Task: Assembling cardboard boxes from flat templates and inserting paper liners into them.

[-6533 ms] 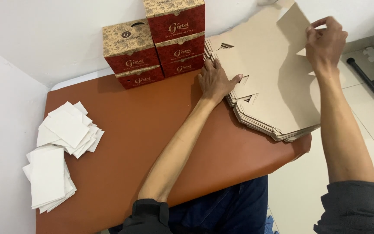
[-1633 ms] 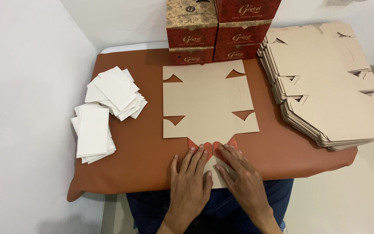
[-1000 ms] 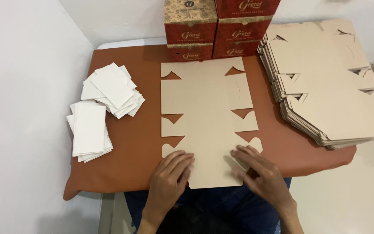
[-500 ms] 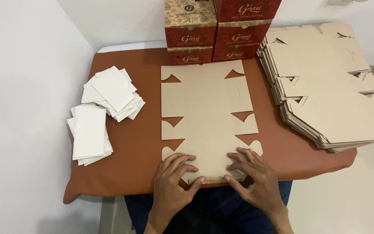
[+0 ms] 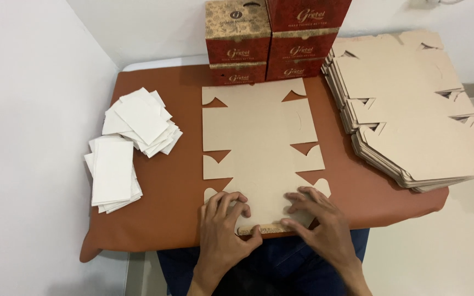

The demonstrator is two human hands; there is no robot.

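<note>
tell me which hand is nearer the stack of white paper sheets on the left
Left. The left hand presses the flat cardboard blank's near edge on the side toward the white paper stack; the right hand lies farther away.

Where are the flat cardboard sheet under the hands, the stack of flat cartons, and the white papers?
Cardboard sheet (image 5: 259, 137), head view, bare middle panel.
Carton stack (image 5: 412, 120), head view, top sheet of the pile.
White papers (image 5: 113, 170), head view, top sheet of the nearer pile.
</note>
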